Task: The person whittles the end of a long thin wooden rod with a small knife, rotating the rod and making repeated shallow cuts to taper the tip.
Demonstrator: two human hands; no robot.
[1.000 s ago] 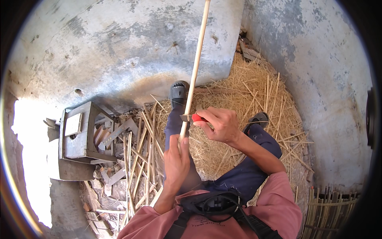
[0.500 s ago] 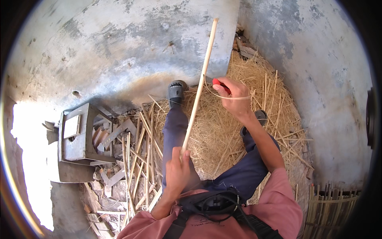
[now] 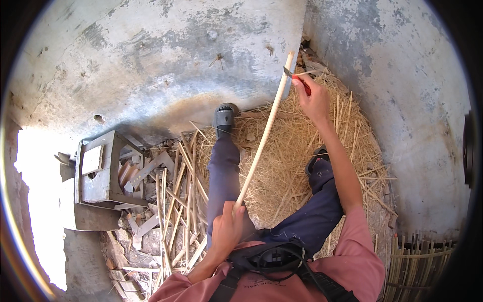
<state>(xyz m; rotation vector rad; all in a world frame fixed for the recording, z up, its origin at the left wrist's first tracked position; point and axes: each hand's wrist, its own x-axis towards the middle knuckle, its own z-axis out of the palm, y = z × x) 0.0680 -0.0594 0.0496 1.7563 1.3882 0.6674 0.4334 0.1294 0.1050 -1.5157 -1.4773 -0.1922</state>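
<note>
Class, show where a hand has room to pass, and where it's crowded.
Open room lies between the pale stick and right forearm, above shavings. Left of the left leg is crowded: loose sticks and a wooden box.

Stick [image 3: 266, 132]: smooth wood. Knife blade [image 3: 288, 72]: metal. Knife handle [image 3: 303, 83]: plastic-looking. Wall [image 3: 166, 60]: rough, matt. Trousers [image 3: 224, 166]: cloth.

The knife handle [image 3: 305, 85] is red, the stick [image 3: 267, 129] pale cream, trousers [image 3: 223, 163] navy, shirt [image 3: 359, 251] pink, wall [image 3: 151, 60] mottled grey-white.
</note>
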